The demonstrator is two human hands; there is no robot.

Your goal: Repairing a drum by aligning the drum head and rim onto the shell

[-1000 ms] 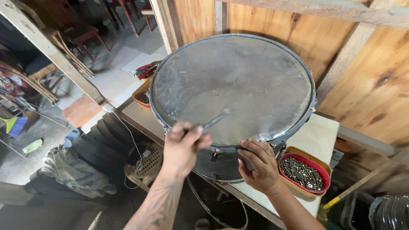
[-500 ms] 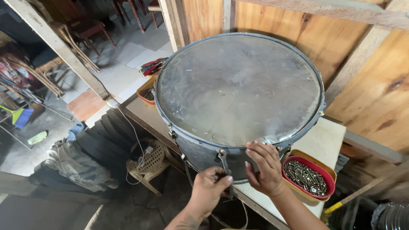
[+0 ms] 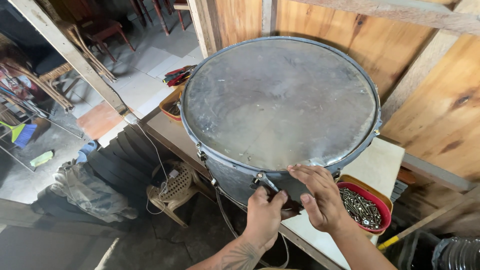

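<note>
A large drum (image 3: 280, 100) with a scuffed grey head and a metal hoop stands on a pale workbench (image 3: 382, 162). My left hand (image 3: 262, 220) is closed around a thin metal tool (image 3: 267, 182). The tool's tip sits at a tension lug on the drum's near side, just under the hoop. My right hand (image 3: 320, 197) lies flat against the hoop and shell right beside it, fingers spread and holding nothing. Part of the tool is hidden between my two hands.
A red bowl of screws (image 3: 362, 207) sits in a yellow dish by my right wrist. An orange tray with pliers (image 3: 172, 100) lies left of the drum. Below the bench are a plastic stool (image 3: 172, 187), cables and a cloth bundle (image 3: 85, 187). Wooden wall panels stand behind.
My left hand has come down with the tool from above the drum head to the lug on the near side. My right hand has stayed at the hoop.
</note>
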